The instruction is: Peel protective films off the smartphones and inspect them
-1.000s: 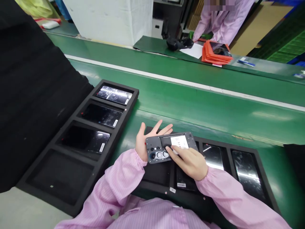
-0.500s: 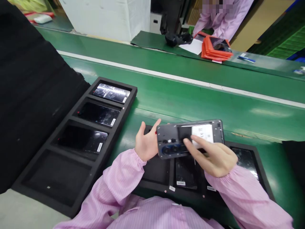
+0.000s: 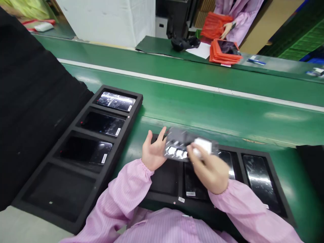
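A smartphone (image 3: 174,136), blurred by motion, hangs above a black foam tray with its back toward me. Camera rings and a white label show on it. My right hand (image 3: 209,168) grips its right end, fingers bent over the back; the thumb is hidden. At the phone's left end, my left hand (image 3: 155,152) is open, palm up, thumb and fingers apart. Some of its fingertips are behind the phone, and whether they touch it I cannot tell. Below, the foam tray (image 3: 181,182) holds several phones, among them a dark phone (image 3: 196,182) under my right hand.
A second black foam tray (image 3: 101,184) at left holds three phones, with a bare slot nearest me. Behind runs a green conveyor (image 3: 177,86) with a white strip. On the far ledge are red pouches (image 3: 224,52) and a pen (image 3: 257,61); a co-worker's hand (image 3: 227,29) holds more red pouches.
My right hand has moved left with the phone, whose right end has swung and tilted. My left hand stays nearly still. The co-worker has lifted red pouches into view.
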{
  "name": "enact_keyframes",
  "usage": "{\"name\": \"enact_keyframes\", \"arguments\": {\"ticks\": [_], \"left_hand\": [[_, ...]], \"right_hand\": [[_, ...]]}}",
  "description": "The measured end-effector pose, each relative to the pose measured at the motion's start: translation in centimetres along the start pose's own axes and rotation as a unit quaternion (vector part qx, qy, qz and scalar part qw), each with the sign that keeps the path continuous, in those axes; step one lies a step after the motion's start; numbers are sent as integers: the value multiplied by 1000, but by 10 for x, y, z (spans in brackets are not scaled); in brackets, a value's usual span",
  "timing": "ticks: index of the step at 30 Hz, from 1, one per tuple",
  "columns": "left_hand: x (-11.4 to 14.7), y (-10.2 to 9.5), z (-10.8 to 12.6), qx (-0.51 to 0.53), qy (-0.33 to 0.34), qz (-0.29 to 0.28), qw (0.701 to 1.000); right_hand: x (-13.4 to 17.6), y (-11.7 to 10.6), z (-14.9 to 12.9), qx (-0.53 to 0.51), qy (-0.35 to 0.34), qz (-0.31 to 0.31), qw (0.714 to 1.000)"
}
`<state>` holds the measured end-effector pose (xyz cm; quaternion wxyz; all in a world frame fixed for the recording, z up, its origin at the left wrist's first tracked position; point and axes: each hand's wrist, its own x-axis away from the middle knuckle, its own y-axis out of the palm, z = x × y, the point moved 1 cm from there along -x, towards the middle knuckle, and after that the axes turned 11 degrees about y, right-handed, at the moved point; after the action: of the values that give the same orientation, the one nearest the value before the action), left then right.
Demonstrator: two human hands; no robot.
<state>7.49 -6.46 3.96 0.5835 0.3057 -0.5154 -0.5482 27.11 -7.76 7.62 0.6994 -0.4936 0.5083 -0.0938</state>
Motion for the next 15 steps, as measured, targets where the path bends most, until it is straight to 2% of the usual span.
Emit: {"name": "enact_keyframes", "arguments": {"ticks": [2,4,6,8,11,15], "left_hand": [[3,1,0,-30,-15,-27,999],[7,4,-1,-73,-8,-84,994],[13,7,-1,-140,52,-160,976],[20,12,-2,-224,143,-217,939],[32,18,-4,-306,233,-238,892],[42,25,-4,-342,270,-224,872]], "right_hand": [[7,7,-7,-66,-2,-86,994],[8,6,-10,-166,84,-118,975],[2,-6,-10,-271,194,-127,934],[-7,-23,-12,-353,258,-143,888],[-15,-44,-15,-419,318,-180,831],[-8,-47,-20,-514,387,-230,730]]}}
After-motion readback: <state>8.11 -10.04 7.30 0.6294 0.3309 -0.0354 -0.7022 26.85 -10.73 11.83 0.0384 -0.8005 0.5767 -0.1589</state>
